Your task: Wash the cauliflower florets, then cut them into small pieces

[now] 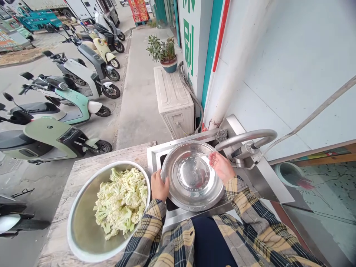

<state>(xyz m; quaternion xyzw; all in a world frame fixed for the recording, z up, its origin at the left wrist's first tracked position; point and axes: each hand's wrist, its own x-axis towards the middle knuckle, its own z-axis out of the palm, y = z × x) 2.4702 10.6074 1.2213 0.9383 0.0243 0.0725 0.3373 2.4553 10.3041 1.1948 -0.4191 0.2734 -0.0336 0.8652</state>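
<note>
A wide, shiny steel basin [191,200] with rings of small marks on its bottom rests over the sink, with wet drops on its metal. My left hand [160,186] is closed on its left rim, the thumb on the inner side. Over the right rim, my right hand [221,166] is open, fingers stretched out and palm partly turned up. Whether it touches the rim I cannot tell. To the left of my left hand, a larger steel bowl [83,222] holds a heap of cut cauliflower florets [122,200].
The steel sink [271,185] has a curved faucet [250,139] close to my right hand, and a steel wool scrubber [221,135] lies at its back edge. A wooden table [58,207] carries the bowl. Beyond stand an outdoor unit [175,92], a potted plant [169,63] and parked scooters [52,137].
</note>
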